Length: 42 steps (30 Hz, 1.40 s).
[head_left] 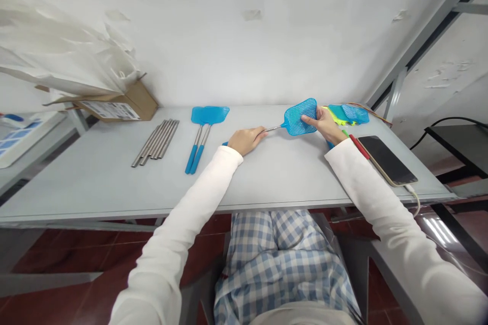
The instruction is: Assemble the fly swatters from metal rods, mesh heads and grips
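Between my hands is a blue fly swatter (pixel 299 118) with a perforated head and a thin metal rod, held above the table. My left hand (pixel 246 140) is wrapped around the rod and handle, and a bit of blue shows behind the wrist. My right hand (pixel 324 124) pinches the right edge of the swatter head, thumb on its front face. To the left lie two more blue fly swatters (pixel 206 115), heads overlapping and blue grips toward me. Just right of my right hand is a pile of blue and yellow-green swatter heads (pixel 354 114).
Several metal tubes (pixel 157 140) lie in a row on the grey table (pixel 114 172). An opened cardboard box (pixel 133 104) stands at the back left. A phone (pixel 387 160) with a white cable lies at the right, beside red and green handles (pixel 359 147). The wall rises behind.
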{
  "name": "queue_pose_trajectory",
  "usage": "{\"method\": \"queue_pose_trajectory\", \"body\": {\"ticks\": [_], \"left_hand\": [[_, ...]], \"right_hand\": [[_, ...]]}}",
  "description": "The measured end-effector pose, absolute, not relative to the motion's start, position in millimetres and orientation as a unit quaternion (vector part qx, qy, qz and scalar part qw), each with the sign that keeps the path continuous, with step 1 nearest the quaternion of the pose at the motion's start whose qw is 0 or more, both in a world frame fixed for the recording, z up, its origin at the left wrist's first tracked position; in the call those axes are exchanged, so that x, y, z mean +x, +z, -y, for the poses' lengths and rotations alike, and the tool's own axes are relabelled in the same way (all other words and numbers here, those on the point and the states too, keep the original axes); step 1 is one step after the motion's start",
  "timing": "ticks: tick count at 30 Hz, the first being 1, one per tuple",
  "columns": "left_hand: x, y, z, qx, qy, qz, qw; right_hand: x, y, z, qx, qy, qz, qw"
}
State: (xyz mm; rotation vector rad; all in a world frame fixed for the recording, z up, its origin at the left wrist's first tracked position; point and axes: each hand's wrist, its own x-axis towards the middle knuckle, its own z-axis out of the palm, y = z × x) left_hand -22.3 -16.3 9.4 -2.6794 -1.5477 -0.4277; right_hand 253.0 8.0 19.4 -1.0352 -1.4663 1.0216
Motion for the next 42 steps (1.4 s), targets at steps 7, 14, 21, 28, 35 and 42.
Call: {"method": "queue_pose_trajectory", "body": {"ticks": [7, 14, 21, 28, 35, 42], "left_hand": [[-20.8, 9.1, 17.9, -0.865, -0.123, 0.486, 0.028], [-20.0, 15.2, 21.1, -0.849, -0.131, 0.512, -0.023], [-20.4, 21.6, 26.8, -0.775, -0.234, 0.560, -0.175], [-56.0, 18.4, 29.2, -0.576, -0.379, 0.606, -0.397], [-84.7, -5.6, 27.6, -0.493, -0.421, 0.656, -0.388], [-82.8, 0.1, 37.4, -0.652, -0.225, 0.718, -0.092]], "right_hand": [[247.3, 15.7, -4.7, -0.428, 0.419, 0.606, 0.524], [243.8, 17.9, -3.2, -0.420, 0.448, 0.590, 0.524], [259.8, 6.5, -16.6, -0.468, 0.380, 0.612, 0.512], [263.2, -5.7, -25.1, -0.491, 0.256, 0.655, 0.514], [258.6, -14.4, -27.1, -0.492, 0.159, 0.744, 0.423], [260.4, -22.1, -32.3, -0.497, 0.104, 0.762, 0.401]]}}
